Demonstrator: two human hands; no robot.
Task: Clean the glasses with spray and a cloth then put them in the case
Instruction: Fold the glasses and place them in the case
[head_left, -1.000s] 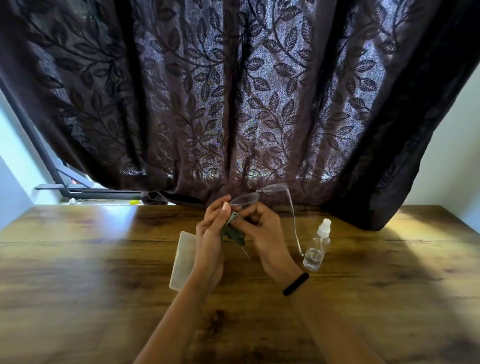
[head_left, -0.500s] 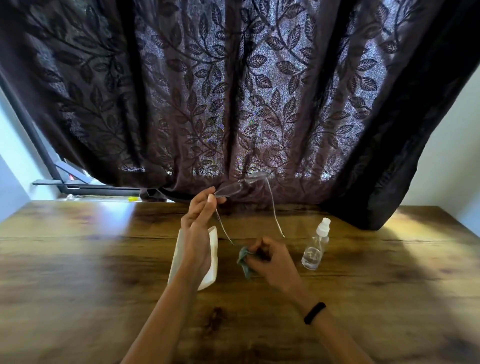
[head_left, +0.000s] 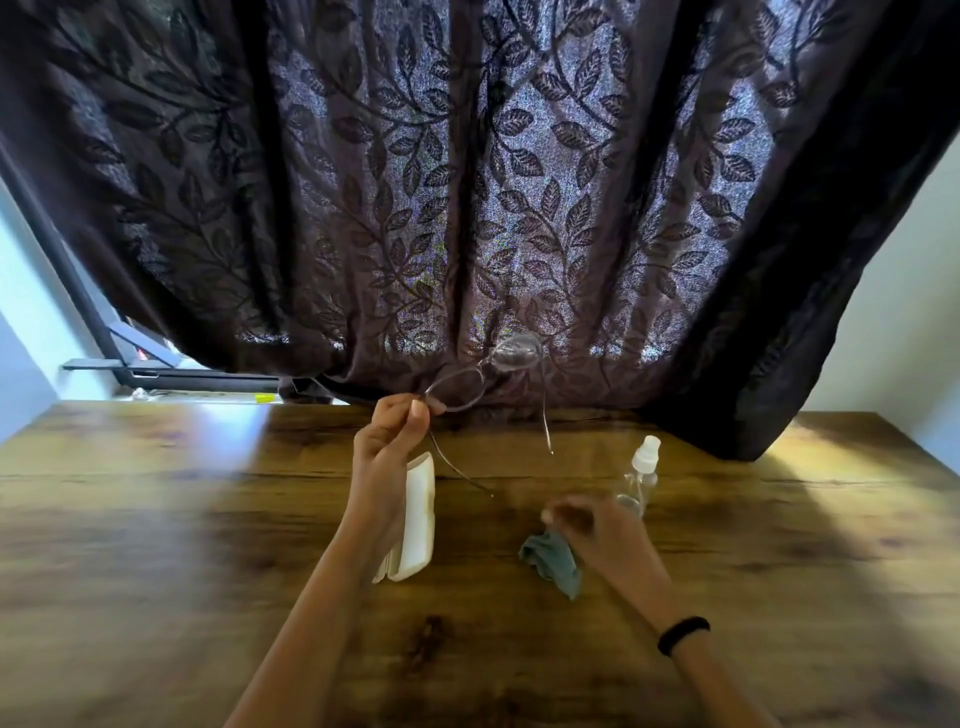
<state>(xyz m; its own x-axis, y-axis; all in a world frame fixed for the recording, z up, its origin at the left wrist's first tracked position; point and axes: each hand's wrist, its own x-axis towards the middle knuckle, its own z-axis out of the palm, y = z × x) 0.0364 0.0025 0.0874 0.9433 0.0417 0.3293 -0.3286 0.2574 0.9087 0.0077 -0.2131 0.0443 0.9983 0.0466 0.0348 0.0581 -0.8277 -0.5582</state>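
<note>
My left hand (head_left: 387, 441) pinches the thin-framed glasses (head_left: 485, 371) at the left lens corner and holds them up above the table, both temple arms unfolded and hanging down. The teal cloth (head_left: 551, 561) lies crumpled on the wooden table (head_left: 156, 519). My right hand (head_left: 597, 525) is blurred just above and right of the cloth, fingers loose, holding nothing that I can see. The clear spray bottle (head_left: 641, 475) with a white nozzle stands just beyond that hand. The white glasses case (head_left: 415, 519) lies closed beside my left wrist.
A dark leaf-patterned curtain (head_left: 467, 182) hangs over the table's far edge. A window sill (head_left: 197, 387) shows at the back left. A black band (head_left: 683, 634) circles my right wrist.
My right hand let go of the glasses, carried the cloth down to the table and released it, then moved right toward the bottle. My left hand lifted the glasses higher.
</note>
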